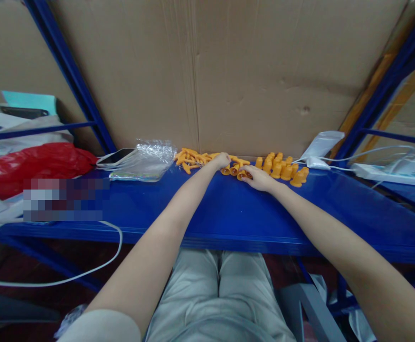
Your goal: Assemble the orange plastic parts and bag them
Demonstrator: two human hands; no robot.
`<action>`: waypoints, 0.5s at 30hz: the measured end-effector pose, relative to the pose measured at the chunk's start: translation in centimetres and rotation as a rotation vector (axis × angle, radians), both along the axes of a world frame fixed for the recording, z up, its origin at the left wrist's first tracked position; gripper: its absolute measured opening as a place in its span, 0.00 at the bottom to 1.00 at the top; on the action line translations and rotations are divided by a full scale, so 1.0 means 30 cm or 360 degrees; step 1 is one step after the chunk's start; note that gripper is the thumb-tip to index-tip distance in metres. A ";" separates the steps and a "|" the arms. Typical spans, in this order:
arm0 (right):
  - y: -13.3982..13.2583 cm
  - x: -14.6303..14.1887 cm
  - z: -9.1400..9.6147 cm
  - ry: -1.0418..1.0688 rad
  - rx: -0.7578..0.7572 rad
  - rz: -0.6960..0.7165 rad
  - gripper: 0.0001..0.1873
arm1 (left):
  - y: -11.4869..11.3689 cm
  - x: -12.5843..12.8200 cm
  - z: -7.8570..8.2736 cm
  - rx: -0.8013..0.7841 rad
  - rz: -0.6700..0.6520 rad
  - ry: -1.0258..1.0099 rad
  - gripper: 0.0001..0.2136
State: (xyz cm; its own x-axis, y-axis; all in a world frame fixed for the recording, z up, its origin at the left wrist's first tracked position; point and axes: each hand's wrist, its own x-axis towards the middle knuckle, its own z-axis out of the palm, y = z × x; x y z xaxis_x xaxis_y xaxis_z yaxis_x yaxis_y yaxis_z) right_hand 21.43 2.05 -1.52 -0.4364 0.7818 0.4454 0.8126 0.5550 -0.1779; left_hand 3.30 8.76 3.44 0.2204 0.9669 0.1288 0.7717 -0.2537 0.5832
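Observation:
My left hand (pixel 222 160) is closed at the right end of a pile of yellow T-shaped plastic handles (pixel 189 156). Whatever its fingers grip is hidden. Thin metal spirals, like those of corkscrews, show at some handles. My right hand (pixel 259 178) is closed, thumb and fingers at a yellow bell-shaped plastic cup (pixel 242 175) lying with its opening toward me. Two more such cups (pixel 233 170) lie just left of it, between my hands. Another T-shaped handle (pixel 242 162) lies behind them. To the right, several yellow cups (pixel 280 168) stand grouped, wide end down.
Clear plastic bags (pixel 146 161) and a phone (pixel 118 157) lie left of the handles on the blue table (pixel 229 213). A red plastic bag (pixel 40 164) is farther left. White cables and a power strip (pixel 392 172) sit at right. Cardboard (pixel 193 71) walls the back.

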 end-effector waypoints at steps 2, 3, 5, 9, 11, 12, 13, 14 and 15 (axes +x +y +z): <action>0.002 0.003 -0.004 0.0001 0.0014 0.0012 0.18 | 0.002 0.008 -0.009 0.0022 0.0027 -0.0018 0.09; 0.004 0.005 -0.006 0.0007 0.0021 0.0021 0.18 | 0.001 0.011 -0.014 0.0018 0.0010 -0.0038 0.09; 0.008 0.009 -0.011 0.0032 0.0022 0.0025 0.18 | -0.004 0.016 -0.022 0.0011 -0.0038 -0.0092 0.10; 0.020 0.018 -0.020 0.0130 0.0008 0.0029 0.18 | -0.010 0.020 -0.031 -0.0013 -0.0143 -0.0151 0.10; 0.028 0.022 -0.025 0.0173 0.0017 0.0073 0.19 | -0.010 0.021 -0.032 -0.0030 -0.0166 -0.0123 0.09; 0.032 0.025 -0.027 0.0187 0.0021 0.0095 0.19 | -0.011 0.022 -0.032 -0.0039 -0.0163 -0.0103 0.10; 0.036 0.026 -0.030 0.0197 0.0022 0.0108 0.19 | -0.011 0.024 -0.031 -0.0047 -0.0155 -0.0083 0.10; 0.040 0.028 -0.032 0.0203 0.0019 0.0114 0.19 | -0.011 0.025 -0.029 -0.0052 -0.0146 -0.0064 0.11; 0.042 0.029 -0.033 0.0206 0.0015 0.0112 0.19 | -0.010 0.027 -0.027 -0.0046 -0.0133 -0.0043 0.12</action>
